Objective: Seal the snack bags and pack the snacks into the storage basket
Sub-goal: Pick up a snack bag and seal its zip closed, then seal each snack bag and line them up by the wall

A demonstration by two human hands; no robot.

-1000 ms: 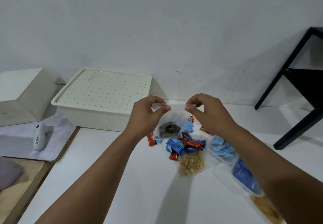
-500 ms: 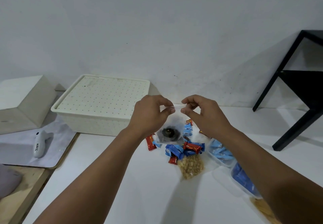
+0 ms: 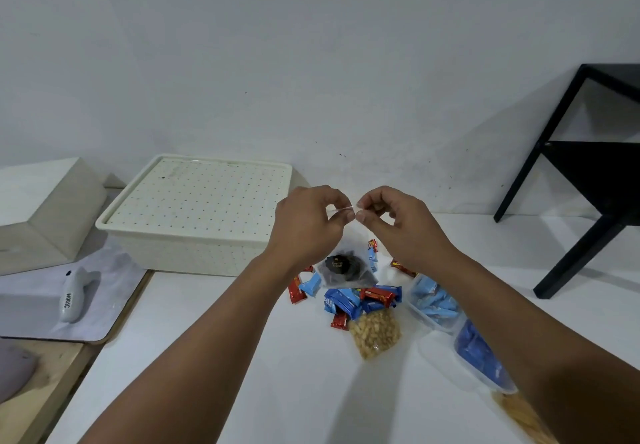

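Clear plastic bag (image 3: 346,263) pinched by two hands, left (image 3: 308,225) and right (image 3: 398,222), over one peanut bag (image 3: 375,334).

Left hand (image 3: 308,225) and right hand (image 3: 398,222) pinching clear snack bag (image 3: 343,267) above table (image 3: 242,357).

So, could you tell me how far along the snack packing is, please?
Early. Done: nothing visibly packed; the storage basket has its lid on. In hand: left hand and right hand pinch the top of a clear bag of dark snacks. Left: loose wrapped snacks, the peanut bag, and basket loading.
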